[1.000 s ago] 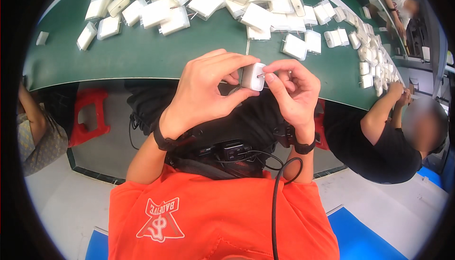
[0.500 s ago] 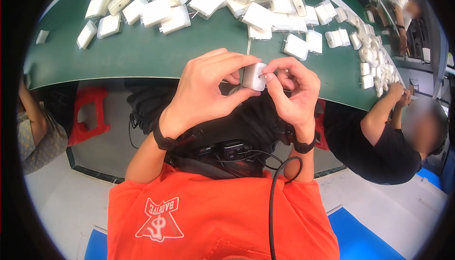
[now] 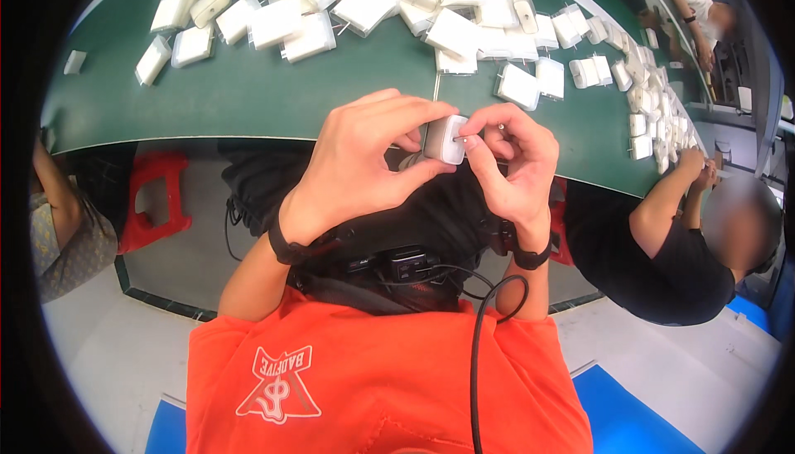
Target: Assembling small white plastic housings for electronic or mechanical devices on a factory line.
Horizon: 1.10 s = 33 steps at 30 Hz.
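Green tabletop fills the upper view, edges bent by the lens. On it, a loose heap of white blocks, some with thin pins jutting out.

Left hand: curved into a C, thumb and fingers apart, gripping one white block between them. Right hand: thumb and forefinger pinched almost together on a thin metal piece; remaining fingers loosely curled.

Block position: held up at the table's near edge, between both hands, end face turned rightward.

Handling (judged): fairly light, stiff shell, little give; smooth sides probably slippery. Best hold: opposite long sides, leaving the end face free. Shell likely sturdy, though it may scuff.

Appearance: boxy, rounded corners, bright white end face, side shaded grey.

Metal piece: slim, meets the end face near its middle; inserted or merely touching, cannot tell.
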Tool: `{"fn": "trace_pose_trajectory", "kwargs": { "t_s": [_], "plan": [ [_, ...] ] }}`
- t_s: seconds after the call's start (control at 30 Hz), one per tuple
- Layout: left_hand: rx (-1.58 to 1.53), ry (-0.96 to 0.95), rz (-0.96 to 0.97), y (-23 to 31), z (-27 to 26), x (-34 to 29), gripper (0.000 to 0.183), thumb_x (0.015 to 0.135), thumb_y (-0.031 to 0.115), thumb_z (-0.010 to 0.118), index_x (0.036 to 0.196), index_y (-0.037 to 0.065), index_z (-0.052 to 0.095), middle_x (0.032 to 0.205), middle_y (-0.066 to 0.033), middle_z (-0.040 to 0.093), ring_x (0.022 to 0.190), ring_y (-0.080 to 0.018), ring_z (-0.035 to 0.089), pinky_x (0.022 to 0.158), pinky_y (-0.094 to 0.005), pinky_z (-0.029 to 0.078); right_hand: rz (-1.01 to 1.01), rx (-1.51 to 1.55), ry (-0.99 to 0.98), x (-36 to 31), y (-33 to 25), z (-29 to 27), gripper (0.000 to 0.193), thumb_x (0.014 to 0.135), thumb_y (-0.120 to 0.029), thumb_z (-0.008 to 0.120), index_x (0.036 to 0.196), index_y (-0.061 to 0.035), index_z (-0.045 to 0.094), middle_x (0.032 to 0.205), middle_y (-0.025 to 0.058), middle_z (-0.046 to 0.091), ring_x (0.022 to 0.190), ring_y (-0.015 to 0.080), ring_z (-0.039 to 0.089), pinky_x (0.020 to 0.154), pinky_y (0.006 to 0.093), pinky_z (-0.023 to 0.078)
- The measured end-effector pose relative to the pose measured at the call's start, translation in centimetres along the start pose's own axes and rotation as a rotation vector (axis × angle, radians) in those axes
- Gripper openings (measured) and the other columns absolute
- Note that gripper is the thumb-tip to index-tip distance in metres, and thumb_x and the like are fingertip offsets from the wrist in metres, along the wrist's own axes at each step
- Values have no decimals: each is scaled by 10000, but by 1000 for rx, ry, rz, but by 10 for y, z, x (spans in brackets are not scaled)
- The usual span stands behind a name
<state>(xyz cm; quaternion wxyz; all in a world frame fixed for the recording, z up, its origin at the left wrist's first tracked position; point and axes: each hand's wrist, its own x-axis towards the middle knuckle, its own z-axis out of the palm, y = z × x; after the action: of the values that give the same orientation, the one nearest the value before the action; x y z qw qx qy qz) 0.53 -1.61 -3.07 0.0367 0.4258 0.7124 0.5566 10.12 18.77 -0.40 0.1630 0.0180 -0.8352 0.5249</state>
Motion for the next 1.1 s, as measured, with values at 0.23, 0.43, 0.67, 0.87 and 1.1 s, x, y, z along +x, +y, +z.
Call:
{"fn": "trace_pose_trajectory", "kwargs": {
  "t_s": [0.23, 0.43, 0.67, 0.87, 1.1],
  "plan": [
    [4, -13, -16, 1, -1, 0, 556, 719, 43, 928, 1260, 42, 801, 1112, -83, 826, 759, -194, 701, 708, -299, 593, -22, -60, 27, 0, -1, 2, 114, 884, 18, 758, 990, -21, 746, 650, -66, 446, 584, 24, 334, 552, 245, 254],
    [-1, -2, -7, -1, 0, -1, 565, 724, 40, 931, 1274, 42, 799, 1108, -82, 823, 772, -194, 706, 713, -298, 605, 34, -34, 64, -3, -3, 7, 128, 862, 23, 752, 979, -25, 741, 654, -62, 434, 587, 28, 334, 551, 252, 256],
    [-56, -9, -53, 1, -1, 0, 560, 744, -1, 916, 1289, 27, 789, 1156, -102, 812, 840, -210, 743, 786, -305, 680, -23, -143, 165, -9, -5, 13, 123, 823, 0, 772, 933, -29, 724, 667, -46, 498, 566, 35, 343, 534, 251, 254],
    [-68, -15, -60, 1, -2, -1, 544, 761, -3, 918, 1288, 23, 787, 1172, -108, 810, 863, -213, 750, 796, -314, 692, -70, -117, 104, -14, -13, 12, 144, 802, 36, 768, 924, -30, 728, 676, -29, 541, 559, 36, 358, 533, 250, 264],
    [-65, -4, -18, 1, -2, 1, 550, 758, 9, 926, 1290, 20, 786, 1155, -112, 811, 834, -213, 743, 779, -304, 676, 73, 20, 172, -12, -6, 6, 150, 901, 10, 842, 1037, 2, 780, 667, -73, 450, 604, 31, 318, 552, 252, 236]
  ]
}}
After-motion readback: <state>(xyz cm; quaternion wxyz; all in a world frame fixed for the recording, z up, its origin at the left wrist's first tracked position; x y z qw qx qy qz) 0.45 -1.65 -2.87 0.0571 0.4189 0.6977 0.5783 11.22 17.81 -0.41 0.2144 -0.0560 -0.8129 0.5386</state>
